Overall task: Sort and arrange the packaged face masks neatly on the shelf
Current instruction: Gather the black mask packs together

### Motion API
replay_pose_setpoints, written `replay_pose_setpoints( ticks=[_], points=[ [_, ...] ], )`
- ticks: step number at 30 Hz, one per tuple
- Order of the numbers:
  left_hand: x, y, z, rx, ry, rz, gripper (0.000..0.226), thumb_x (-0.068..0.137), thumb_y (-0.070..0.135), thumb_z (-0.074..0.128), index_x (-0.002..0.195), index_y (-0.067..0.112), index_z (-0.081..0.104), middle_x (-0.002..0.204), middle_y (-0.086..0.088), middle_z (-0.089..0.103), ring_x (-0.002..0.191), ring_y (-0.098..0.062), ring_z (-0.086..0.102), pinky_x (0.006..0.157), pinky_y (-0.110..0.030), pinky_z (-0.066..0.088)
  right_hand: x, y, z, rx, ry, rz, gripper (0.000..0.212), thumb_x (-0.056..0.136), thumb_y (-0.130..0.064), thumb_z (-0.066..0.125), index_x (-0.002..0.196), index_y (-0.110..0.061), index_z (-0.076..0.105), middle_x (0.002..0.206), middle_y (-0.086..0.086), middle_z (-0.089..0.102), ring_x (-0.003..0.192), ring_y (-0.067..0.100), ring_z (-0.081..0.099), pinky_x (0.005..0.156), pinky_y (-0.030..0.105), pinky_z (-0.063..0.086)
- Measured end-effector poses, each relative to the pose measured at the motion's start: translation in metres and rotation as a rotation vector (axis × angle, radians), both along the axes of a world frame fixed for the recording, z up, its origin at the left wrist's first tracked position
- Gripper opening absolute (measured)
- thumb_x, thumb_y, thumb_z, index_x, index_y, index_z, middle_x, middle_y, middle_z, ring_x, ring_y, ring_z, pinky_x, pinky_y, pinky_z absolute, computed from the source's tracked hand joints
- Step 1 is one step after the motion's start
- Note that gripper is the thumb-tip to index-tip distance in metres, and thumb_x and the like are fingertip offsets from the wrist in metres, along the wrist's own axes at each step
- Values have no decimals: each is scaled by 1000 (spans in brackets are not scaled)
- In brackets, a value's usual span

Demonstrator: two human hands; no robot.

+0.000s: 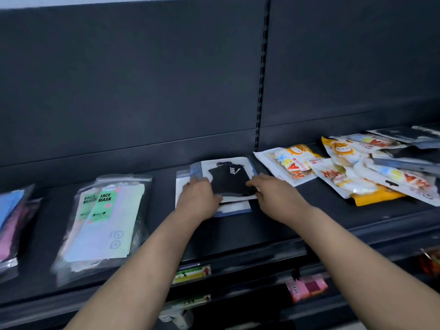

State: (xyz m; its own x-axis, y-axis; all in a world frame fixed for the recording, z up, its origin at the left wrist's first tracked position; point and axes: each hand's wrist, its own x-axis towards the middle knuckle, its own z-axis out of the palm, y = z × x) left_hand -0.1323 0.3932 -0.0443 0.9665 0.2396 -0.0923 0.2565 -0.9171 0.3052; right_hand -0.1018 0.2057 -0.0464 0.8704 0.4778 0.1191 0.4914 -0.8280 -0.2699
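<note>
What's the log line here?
phase: aligning stack | left hand: resting on stack | right hand: pinching black mask pack | pending: cartoon mask packs heaped right

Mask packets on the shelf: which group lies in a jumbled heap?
The orange-and-white cartoon packets on the right: they overlap at odd angles, while the green FACE MASK packets lie stacked.
</note>
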Motion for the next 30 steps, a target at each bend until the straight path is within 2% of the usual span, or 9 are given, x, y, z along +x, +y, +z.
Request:
replay_pose_setpoints(
  ticks=[3, 6, 11, 13, 18, 27, 30],
  points=[
    [9, -25, 17, 65, -30, -106, 37, 92, 35, 53, 123, 14, 56, 128, -9, 56, 116, -29, 54, 87, -35, 45, 4, -28, 4, -76, -81, -13, 45, 87, -7, 48, 130, -22, 53, 130, 2, 56, 118, 25, 53, 93, 36, 45],
    [22, -61, 29, 83, -41, -174, 28, 92, 33, 53, 114, 18, 62, 122, -6, 62, 112, -27, 57, 79, -31, 43, 8, -64, 9, -139, -114, -65, 42, 90, -13, 47, 130, -23, 52, 128, 2, 57, 115, 26, 53, 92, 36, 43],
    [53, -141, 34, -32, -96, -246, 38, 92, 37, 55, 127, 24, 59, 132, 0, 58, 122, -21, 52, 93, -33, 46, 20, -146, 19, -119, -145, -167, 41, 93, -20, 45, 132, -28, 50, 131, -4, 55, 119, 22, 51, 93, 33, 39],
    [67, -183, 33, -96, -136, -264, 36, 91, 38, 56, 125, 25, 61, 131, 2, 60, 121, -20, 53, 95, -34, 47, 29, -184, 24, -112, -154, -200, 41, 92, -18, 46, 131, -28, 51, 131, -3, 55, 120, 22, 51, 93, 33, 40],
    [102, -284, 36, -176, -185, -327, 30, 89, 35, 59, 116, 25, 65, 120, 5, 65, 110, -18, 59, 91, -37, 51, 59, -281, 27, -38, -209, -302, 39, 89, -14, 49, 125, -27, 57, 125, -3, 60, 117, 22, 54, 89, 36, 44],
    [166, -426, 35, -246, -267, -355, 19, 89, 29, 59, 104, 25, 69, 108, 5, 70, 105, -17, 62, 87, -36, 52, 102, -428, 17, -38, -194, -436, 40, 87, -11, 50, 123, -26, 59, 119, -1, 64, 111, 25, 56, 83, 38, 45],
    [190, -459, 34, -233, -279, -367, 24, 88, 24, 59, 110, 27, 68, 116, 4, 67, 113, -17, 58, 89, -32, 49, 110, -452, 10, -39, -142, -407, 40, 85, -11, 54, 122, -27, 60, 117, -1, 64, 110, 25, 56, 81, 37, 47]
  ],
)
